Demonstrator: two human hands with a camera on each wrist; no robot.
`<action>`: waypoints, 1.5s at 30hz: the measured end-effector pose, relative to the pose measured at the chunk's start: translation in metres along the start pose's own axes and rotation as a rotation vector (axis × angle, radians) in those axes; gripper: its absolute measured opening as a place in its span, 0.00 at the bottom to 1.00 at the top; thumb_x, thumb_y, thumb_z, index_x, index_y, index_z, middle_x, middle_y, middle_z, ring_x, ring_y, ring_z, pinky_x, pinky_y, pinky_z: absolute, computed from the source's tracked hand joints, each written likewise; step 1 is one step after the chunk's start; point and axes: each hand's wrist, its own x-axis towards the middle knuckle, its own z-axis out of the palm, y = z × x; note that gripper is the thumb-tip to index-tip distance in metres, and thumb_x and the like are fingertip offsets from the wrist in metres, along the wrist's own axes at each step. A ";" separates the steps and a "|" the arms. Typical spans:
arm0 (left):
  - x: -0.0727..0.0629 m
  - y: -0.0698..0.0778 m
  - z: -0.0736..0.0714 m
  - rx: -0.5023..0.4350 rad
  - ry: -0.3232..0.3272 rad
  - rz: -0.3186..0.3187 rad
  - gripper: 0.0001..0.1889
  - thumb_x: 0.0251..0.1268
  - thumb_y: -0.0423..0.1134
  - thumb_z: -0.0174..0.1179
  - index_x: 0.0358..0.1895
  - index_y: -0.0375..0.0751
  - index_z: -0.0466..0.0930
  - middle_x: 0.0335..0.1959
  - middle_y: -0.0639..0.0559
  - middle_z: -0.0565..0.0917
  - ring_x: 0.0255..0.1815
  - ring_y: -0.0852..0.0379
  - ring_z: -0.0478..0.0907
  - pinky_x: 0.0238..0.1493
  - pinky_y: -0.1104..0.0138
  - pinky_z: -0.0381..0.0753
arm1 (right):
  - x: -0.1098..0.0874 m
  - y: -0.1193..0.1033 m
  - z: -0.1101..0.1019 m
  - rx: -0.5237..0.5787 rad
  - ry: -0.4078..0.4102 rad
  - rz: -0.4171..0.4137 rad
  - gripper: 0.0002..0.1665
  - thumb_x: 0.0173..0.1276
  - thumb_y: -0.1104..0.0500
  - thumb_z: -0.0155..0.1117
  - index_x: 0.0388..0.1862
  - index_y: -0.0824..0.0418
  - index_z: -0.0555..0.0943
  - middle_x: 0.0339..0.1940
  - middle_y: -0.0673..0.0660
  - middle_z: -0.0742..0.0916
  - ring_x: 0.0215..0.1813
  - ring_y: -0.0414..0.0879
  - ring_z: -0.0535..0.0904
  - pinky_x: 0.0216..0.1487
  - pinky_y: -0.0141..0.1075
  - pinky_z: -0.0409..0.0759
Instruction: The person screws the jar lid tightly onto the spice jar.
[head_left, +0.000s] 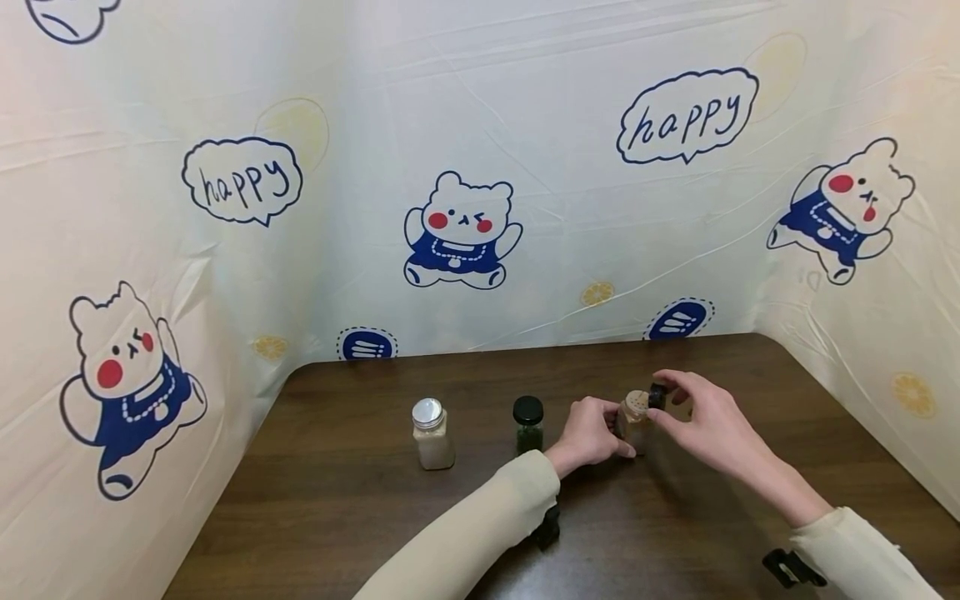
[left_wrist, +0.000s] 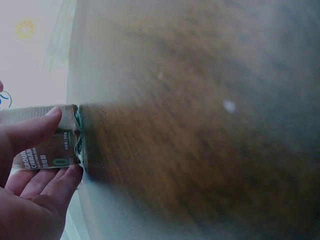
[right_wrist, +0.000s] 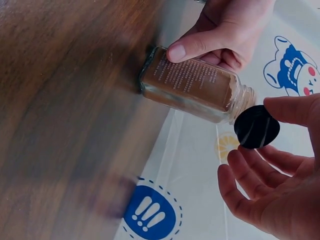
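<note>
My left hand (head_left: 588, 433) grips a square glass spice jar (right_wrist: 187, 85) of brown powder, upright on the table. Its label in the left wrist view reads as ground cinnamon. A perforated shaker top (head_left: 637, 400) shows at the jar's mouth in the head view. Between thumb and fingers, my right hand (head_left: 708, 417) pinches a black cap (right_wrist: 256, 126), tipped on its side right beside the jar's neck. Left of my left hand stands a jar with a black lid (head_left: 528, 410) and dark green contents, its lower part behind my wrist.
A square jar with a silver lid (head_left: 432, 437) and pale contents stands further left on the dark wooden table (head_left: 337, 500). A pale printed curtain (head_left: 480, 108) hangs around the table's back and sides.
</note>
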 end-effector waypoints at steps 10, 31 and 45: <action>0.000 0.001 -0.001 0.004 -0.003 0.008 0.25 0.45 0.34 0.87 0.52 0.46 0.92 0.35 0.63 0.89 0.38 0.69 0.82 0.44 0.73 0.82 | 0.002 0.000 0.003 0.011 0.003 0.006 0.26 0.64 0.60 0.80 0.60 0.63 0.83 0.45 0.56 0.87 0.44 0.52 0.82 0.36 0.40 0.78; -0.002 -0.001 0.000 0.003 -0.010 0.027 0.23 0.47 0.35 0.86 0.50 0.47 0.92 0.33 0.62 0.89 0.36 0.70 0.82 0.41 0.74 0.81 | 0.008 -0.001 0.009 0.026 -0.064 -0.005 0.22 0.67 0.60 0.78 0.58 0.64 0.86 0.49 0.58 0.87 0.47 0.55 0.83 0.39 0.41 0.79; -0.003 0.000 -0.001 -0.009 -0.023 0.039 0.14 0.49 0.34 0.85 0.38 0.48 0.91 0.24 0.63 0.84 0.29 0.68 0.78 0.36 0.74 0.78 | 0.011 -0.001 0.013 0.021 -0.099 -0.053 0.24 0.65 0.62 0.79 0.59 0.67 0.87 0.49 0.60 0.86 0.50 0.57 0.81 0.40 0.44 0.78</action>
